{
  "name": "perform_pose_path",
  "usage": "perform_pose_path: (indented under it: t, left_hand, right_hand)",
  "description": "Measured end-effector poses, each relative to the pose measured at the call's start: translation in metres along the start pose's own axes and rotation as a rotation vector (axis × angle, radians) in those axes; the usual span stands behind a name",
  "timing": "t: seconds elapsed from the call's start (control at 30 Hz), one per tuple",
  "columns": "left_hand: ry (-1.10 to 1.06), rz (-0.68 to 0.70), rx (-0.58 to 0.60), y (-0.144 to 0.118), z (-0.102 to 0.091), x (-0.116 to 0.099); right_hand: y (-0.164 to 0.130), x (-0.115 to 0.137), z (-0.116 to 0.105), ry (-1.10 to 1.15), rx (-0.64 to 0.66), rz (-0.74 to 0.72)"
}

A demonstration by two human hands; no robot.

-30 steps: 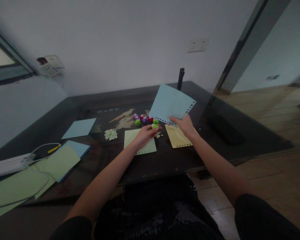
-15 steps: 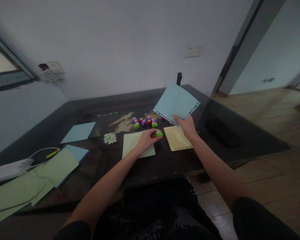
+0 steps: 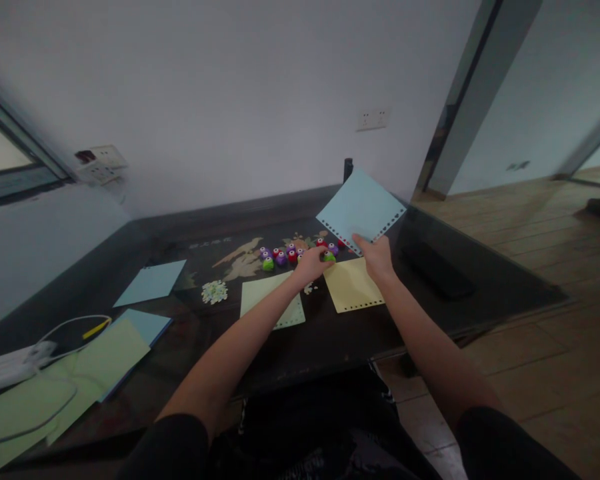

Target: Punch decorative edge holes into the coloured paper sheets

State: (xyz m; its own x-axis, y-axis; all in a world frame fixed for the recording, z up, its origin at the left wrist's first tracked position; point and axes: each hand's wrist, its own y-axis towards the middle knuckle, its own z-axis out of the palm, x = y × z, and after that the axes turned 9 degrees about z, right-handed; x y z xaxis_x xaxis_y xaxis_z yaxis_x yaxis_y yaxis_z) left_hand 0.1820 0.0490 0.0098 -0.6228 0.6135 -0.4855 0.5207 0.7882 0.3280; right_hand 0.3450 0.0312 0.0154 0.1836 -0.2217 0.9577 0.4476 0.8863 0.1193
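My right hand (image 3: 379, 257) is closed on the lower corner of a light blue sheet of paper (image 3: 363, 203), holding it raised and tilted. Small punched holes run along the sheet's two lower edges. My left hand (image 3: 313, 265) reaches forward over the table, its fingers and thumb closed around a small green craft punch (image 3: 329, 257). Just beyond it stand several purple, red and green punches (image 3: 280, 257), partly hidden by the hand. A pale green sheet (image 3: 260, 292) lies under my left forearm, and a yellow sheet (image 3: 353, 287) with punched holes lies below the raised paper.
A pile of paper bits (image 3: 214, 291) lies left of centre, with a few bits (image 3: 310, 288) between the sheets. Another blue sheet (image 3: 153, 281), green papers (image 3: 115, 350) and a white power strip (image 3: 10, 367) with cable are at left. A dark flat object (image 3: 437, 270) lies at right.
My left hand has moved forward and right with the green punch, toward the other punches, uncovering paper bits. My right hand still holds the blue sheet up. The view has shifted slightly.
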Motion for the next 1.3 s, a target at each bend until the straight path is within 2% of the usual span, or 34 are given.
perform_pose_path:
  t: [0.13, 0.23, 0.5, 0.77, 0.87, 0.97, 1.1, 1.2, 1.3]
  left_hand:
    - [0.260, -0.068, 0.099, 0.024, 0.010, -0.001]
    - [0.353, -0.098, 0.136, 0.031, 0.017, 0.003]
    - [0.380, -0.097, 0.136, 0.037, 0.026, 0.011]
    - [0.331, -0.086, 0.082, 0.033, 0.028, 0.001]
    - [0.231, -0.038, -0.041, 0.023, 0.020, -0.001]
    - [-0.008, 0.007, -0.229, 0.010, 0.001, 0.007]
    - [-0.531, -0.218, -0.421, -0.007, -0.033, 0.025]
    - [-0.735, -0.234, -0.442, -0.015, -0.050, 0.031]
    - [-0.662, -0.206, -0.417, -0.019, -0.055, 0.029]
  right_hand:
    - [0.001, 0.004, -0.001, 0.023, -0.026, -0.001]
    - [0.003, 0.009, -0.004, 0.047, -0.039, -0.003]
    - [0.004, 0.014, -0.006, 0.100, -0.048, -0.022]
    - [0.003, 0.010, -0.005, 0.096, -0.031, -0.028]
    - [0.003, 0.008, -0.006, 0.048, 0.003, -0.002]
    - [0.001, 0.006, -0.007, 0.000, 0.099, 0.027]
    - [-0.006, 0.007, -0.006, -0.058, 0.318, 0.133]
    - [-0.011, 0.010, -0.006, -0.117, 0.452, 0.218]
    - [-0.014, 0.011, -0.006, -0.197, 0.542, 0.262]
